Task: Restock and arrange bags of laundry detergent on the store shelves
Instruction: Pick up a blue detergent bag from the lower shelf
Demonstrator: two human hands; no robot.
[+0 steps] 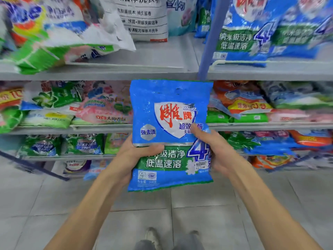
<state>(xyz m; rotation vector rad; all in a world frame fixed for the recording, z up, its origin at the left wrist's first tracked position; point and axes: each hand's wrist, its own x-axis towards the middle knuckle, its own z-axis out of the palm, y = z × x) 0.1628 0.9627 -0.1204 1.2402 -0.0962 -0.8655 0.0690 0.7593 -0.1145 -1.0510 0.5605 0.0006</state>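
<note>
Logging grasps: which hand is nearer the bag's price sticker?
Right. The right hand grips beside the sticker; the left hand holds the opposite edge of the bag.

Blue detergent bag (169, 112) with green band, red-lettered white shield.

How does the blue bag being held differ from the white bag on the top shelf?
The blue bag is held in the air by the left hand and right hand; the white bag sits on the top shelf. The blue bag has a red logo and green band; the white bag has rows of dark print. Both are upright.
</note>
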